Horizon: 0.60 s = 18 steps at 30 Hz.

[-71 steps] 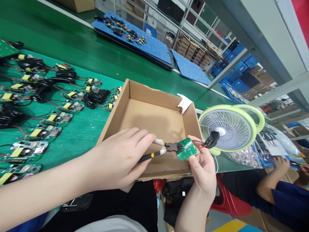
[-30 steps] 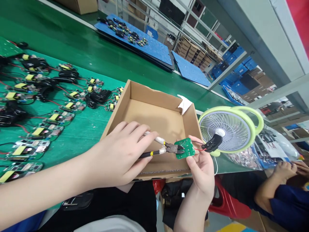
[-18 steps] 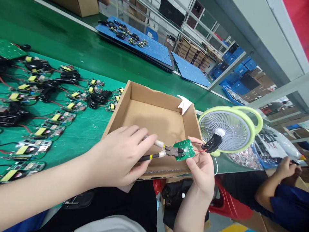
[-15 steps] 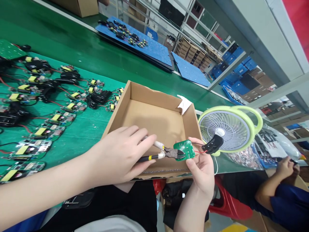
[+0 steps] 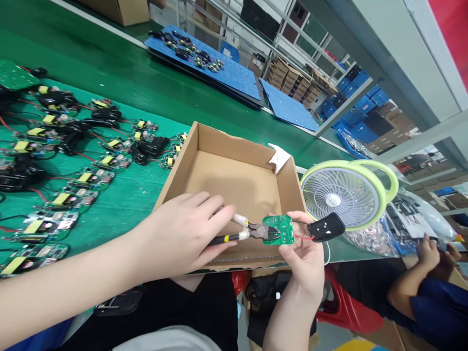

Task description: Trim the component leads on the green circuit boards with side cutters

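Observation:
My left hand (image 5: 193, 231) is closed round the handles of a pair of cutting pliers (image 5: 259, 231), one handle pale and the other black with a yellow band. The jaws lie over the left part of a green circuit board (image 5: 284, 230), slightly parted. My right hand (image 5: 307, 256) grips that board by its edges, solder side up. Red and dark wires run from it to a black plastic piece (image 5: 327, 227) above my right fingers. Both hands are over the near side of an open cardboard box (image 5: 234, 178).
Rows of circuit boards with black wired parts (image 5: 84, 178) cover the green mat at left. A green-rimmed fan (image 5: 338, 195) stands right of the box. Blue boards (image 5: 219, 68) lie at the back. A co-worker's hands (image 5: 431, 253) are at far right.
The circuit board has turned and tilted slightly in my right hand, and the black piece has swung to show its flat face. The pliers stay almost in place at the board.

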Tool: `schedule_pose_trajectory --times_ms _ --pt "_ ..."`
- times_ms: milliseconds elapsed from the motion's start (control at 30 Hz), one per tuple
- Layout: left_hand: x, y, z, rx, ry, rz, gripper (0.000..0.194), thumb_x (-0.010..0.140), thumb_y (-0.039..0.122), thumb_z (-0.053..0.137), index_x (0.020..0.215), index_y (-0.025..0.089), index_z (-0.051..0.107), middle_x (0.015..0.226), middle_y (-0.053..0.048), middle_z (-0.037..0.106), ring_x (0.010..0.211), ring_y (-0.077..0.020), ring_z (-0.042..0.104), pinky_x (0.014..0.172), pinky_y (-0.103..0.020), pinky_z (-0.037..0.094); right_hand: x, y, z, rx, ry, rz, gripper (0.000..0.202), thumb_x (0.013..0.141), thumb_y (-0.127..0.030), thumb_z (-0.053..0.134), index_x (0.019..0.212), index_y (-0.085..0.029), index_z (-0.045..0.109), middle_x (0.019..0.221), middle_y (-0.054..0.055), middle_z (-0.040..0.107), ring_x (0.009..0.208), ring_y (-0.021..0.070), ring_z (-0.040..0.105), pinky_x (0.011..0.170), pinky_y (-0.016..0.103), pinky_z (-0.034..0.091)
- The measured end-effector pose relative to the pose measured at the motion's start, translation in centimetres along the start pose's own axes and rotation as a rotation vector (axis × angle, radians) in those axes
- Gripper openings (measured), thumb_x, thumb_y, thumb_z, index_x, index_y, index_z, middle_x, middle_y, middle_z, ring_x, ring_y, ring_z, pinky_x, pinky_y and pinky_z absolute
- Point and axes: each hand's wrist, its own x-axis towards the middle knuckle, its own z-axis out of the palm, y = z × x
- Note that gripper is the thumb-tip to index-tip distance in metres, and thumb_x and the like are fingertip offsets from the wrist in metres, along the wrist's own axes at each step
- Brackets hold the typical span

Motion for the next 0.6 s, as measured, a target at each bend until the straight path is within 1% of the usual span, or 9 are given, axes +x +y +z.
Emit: schedule_pose_trajectory --times_ms 133,267,433,600 --pt "0.11 0.04 -0.15 0.005 -0.013 0.008 0.020 0.094 0.032 0.053 0.100 0.015 0.061 0.088 -0.009 0.061 0.078 -0.0277 0.058 0.066 -0.041 0.048 -0.03 -0.05 0.06 0.014 0.002 0.028 0.045 0.084 -0.035 0.084 0.119 -0.028 0.057 0.107 0.009 0.077 0.102 0.0300 0.075 0.074 0.038 0.066" --pt "0.17 0.00 -0.24 0.033 -0.008 0.026 0.009 0.085 0.024 0.062 0.091 0.019 0.058 0.082 -0.007 0.061 0.076 -0.0267 0.059 0.066 -0.039 0.048 -0.05 -0.13 0.10 0.044 -0.018 0.027 0.045 0.083 -0.033 0.084 0.119 -0.029 0.058 0.103 0.008 0.078 0.096 0.0293 0.077 0.077 0.041 0.067" --pt "0.03 -0.04 0.13 0.008 0.028 0.008 0.016 0.078 0.022 0.067 0.088 0.023 0.054 0.078 -0.005 0.060 0.071 -0.0273 0.061 0.062 -0.039 0.044 -0.07 -0.18 0.09 0.045 -0.023 0.049 0.046 0.082 -0.034 0.086 0.118 -0.028 0.058 0.100 0.008 0.078 0.094 0.0295 0.078 0.077 0.042 0.067" --pt "-0.12 -0.06 0.61 -0.001 0.050 -0.003 0.013 0.078 0.015 0.060 0.084 0.023 0.052 0.074 -0.004 0.058 0.067 -0.0259 0.059 0.060 -0.039 0.042 0.03 -0.31 0.07 0.064 -0.041 0.054 0.045 0.082 -0.033 0.086 0.117 -0.028 0.058 0.097 0.006 0.078 0.091 0.0278 0.078 0.078 0.041 0.066"
